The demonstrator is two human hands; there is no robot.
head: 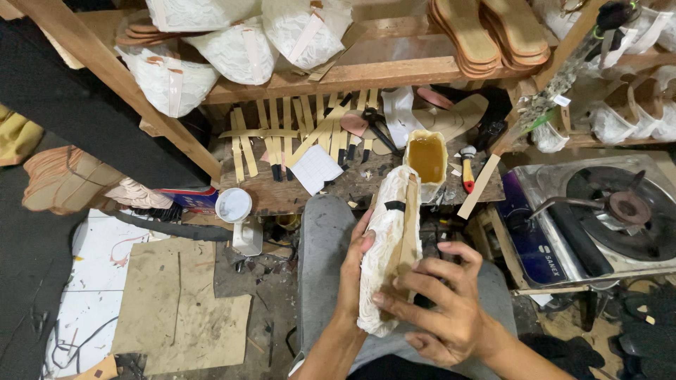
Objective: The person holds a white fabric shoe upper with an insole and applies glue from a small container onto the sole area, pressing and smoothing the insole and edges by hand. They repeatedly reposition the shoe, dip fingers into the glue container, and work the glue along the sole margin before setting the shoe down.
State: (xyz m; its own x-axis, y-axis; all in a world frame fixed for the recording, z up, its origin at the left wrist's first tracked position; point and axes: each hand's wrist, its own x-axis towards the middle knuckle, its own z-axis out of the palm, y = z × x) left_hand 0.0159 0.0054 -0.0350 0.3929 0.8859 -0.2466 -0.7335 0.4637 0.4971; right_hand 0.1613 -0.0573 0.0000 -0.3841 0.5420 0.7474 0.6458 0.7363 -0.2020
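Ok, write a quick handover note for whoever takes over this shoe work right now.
Left hand: cradles the white lace-covered shoe upper from its left side.
Right hand: fingers press the tan insole strip on the upper.
Open glue tub stands on the bench just beyond; scissors lie behind it.
Done: lace wrapped around the form.
Left: cannot tell from this view.

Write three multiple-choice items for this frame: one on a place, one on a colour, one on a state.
1. Where is the glue container?
A. on the workbench just past the shoe
B. on the gas stove
C. on the top shelf

2. What colour is the shoe upper covering?
A. black
B. white
C. red

3. How is the shoe upper held?
A. lying free on the floor
B. by one hand only
C. between both hands

Key: 1 A, it stands on the bench. 2 B, white lace shows. 3 C, left hand and right hand both grip it.
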